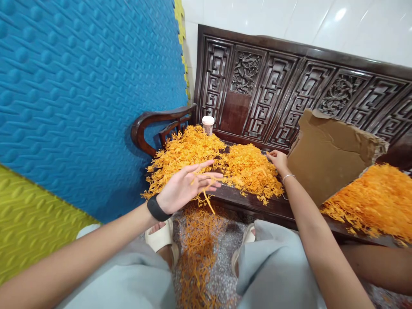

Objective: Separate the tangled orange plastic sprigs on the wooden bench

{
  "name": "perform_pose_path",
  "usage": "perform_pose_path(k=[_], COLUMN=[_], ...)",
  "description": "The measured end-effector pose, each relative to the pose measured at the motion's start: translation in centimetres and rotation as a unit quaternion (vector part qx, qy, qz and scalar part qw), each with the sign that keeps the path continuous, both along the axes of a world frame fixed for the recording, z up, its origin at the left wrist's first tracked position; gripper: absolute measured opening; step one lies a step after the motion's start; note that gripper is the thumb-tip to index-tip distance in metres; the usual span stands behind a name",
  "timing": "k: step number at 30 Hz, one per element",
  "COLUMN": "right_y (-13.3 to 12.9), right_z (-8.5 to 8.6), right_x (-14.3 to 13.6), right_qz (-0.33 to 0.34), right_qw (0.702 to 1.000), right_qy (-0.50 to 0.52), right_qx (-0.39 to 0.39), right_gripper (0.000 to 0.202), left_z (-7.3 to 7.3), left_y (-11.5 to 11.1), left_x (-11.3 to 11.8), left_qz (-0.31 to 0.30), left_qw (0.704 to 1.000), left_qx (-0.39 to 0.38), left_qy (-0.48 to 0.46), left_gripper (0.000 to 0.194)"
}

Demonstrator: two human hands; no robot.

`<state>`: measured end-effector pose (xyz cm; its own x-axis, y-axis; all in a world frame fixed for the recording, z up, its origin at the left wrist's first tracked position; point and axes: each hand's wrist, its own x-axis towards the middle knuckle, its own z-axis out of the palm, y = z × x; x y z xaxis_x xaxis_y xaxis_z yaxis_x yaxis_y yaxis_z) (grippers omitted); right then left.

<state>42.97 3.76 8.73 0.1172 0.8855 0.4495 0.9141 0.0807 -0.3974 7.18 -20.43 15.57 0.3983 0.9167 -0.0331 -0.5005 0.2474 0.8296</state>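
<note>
My left hand (pixel 188 184) is palm up with its fingers spread, a thin branched orange plastic piece (pixel 208 201) lying loosely across its fingers. It is in front of a large heap of orange pieces (pixel 183 150) at the bench's left end. At the right edge of a second orange heap (pixel 249 167), my right hand (pixel 277 159) is closed, thumb and fingers pinched together on a small orange bit. Both heaps rest on the dark wooden bench (pixel 257 210).
A lidded cup (pixel 208 124) stands behind the left heap. Brown cardboard (pixel 331 154) leans upright right of my right hand, before another orange heap (pixel 376 201). Orange pieces (pixel 198 257) litter the floor between my feet. Another person's limb (pixel 380 264) shows at lower right.
</note>
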Motion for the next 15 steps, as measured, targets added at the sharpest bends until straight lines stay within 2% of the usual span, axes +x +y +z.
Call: perform_pose_path(k=[3, 7, 11, 15], right_y=[0.4, 0.6, 0.6, 0.6], right_z=[-0.2, -0.3, -0.2, -0.2], right_x=[-0.1, -0.6, -1.2, -2.0], right_qz=[0.026, 0.056, 0.083, 0.102], right_qw=[0.999, 0.998, 0.996, 0.995], right_qy=[0.024, 0.032, 0.025, 0.006], right_qx=[0.004, 0.001, -0.011, -0.022], right_gripper=[0.022, 0.024, 0.026, 0.028], left_z=[-0.1, -0.2, -0.7, -1.2], left_y=[-0.5, -1.1, -1.7, -2.0], left_x=[0.2, 0.7, 1.4, 1.9], left_qz=[-0.048, -0.110, -0.159, -0.184], left_qw=[0.994, 0.971, 0.930, 0.876], left_qx=[0.030, 0.074, 0.127, 0.223], left_qy=[0.089, 0.197, 0.305, 0.387], left_gripper=[0.047, 0.040, 0.035, 0.031])
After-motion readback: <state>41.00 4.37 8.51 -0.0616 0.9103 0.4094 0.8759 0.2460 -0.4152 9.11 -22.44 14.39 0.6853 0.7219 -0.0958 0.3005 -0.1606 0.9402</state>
